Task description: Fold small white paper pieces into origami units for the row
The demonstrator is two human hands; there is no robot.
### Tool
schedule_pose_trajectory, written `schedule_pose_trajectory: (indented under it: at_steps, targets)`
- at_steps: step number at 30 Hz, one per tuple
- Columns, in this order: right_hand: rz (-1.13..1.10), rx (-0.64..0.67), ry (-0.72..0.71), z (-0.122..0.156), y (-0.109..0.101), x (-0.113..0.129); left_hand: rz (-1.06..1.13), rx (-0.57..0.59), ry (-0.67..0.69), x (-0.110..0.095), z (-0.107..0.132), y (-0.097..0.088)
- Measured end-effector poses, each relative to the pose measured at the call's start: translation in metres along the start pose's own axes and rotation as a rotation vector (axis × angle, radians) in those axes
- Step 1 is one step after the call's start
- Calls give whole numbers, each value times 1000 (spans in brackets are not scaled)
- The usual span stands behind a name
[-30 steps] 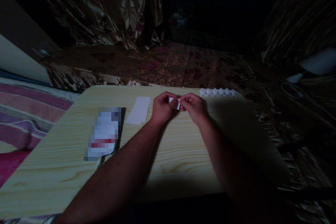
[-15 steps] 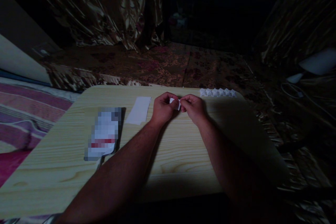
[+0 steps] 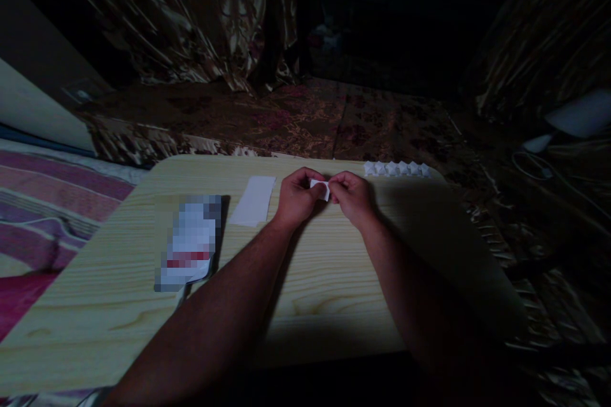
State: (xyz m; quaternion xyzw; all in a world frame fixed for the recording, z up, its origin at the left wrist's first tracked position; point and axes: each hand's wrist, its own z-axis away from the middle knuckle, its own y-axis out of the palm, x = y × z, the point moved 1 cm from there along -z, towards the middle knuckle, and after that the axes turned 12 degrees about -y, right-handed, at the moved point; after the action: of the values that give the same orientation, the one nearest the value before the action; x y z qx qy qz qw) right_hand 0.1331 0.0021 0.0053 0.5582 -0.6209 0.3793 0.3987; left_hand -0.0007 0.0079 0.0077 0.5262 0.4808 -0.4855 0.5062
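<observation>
A small piece of white paper [image 3: 326,189] is held between my hands above the table, near its far edge. My left hand [image 3: 300,196] is closed on its left side, thumb laid across the front. At the paper's right edge, my right hand [image 3: 351,196] is closed in a pinch; its fingertips partly hide that edge. White paper strips [image 3: 252,201] lie flat on the table just left of my left hand. Beyond my right hand stands a row of several small folded white paper pieces [image 3: 392,168] along the far edge.
The light wooden table [image 3: 329,273] fills the middle. A blurred-out flat object [image 3: 191,241] lies on its left part, with a cable. Striped bedding [image 3: 42,203] borders the left side; a white lamp [image 3: 580,116] and cord are at the right. Patterned curtains hang behind.
The small paper shows slightly wider between my fingers, and my right fingertips have closed in at its right edge. Otherwise both hands stay in place.
</observation>
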Motion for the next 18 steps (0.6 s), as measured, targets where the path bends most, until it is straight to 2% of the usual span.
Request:
schedule_pose_trajectory:
  at_steps: [18]
  targets:
    - [37, -13, -6, 1, 1, 4, 79, 41, -68, 0, -2, -2]
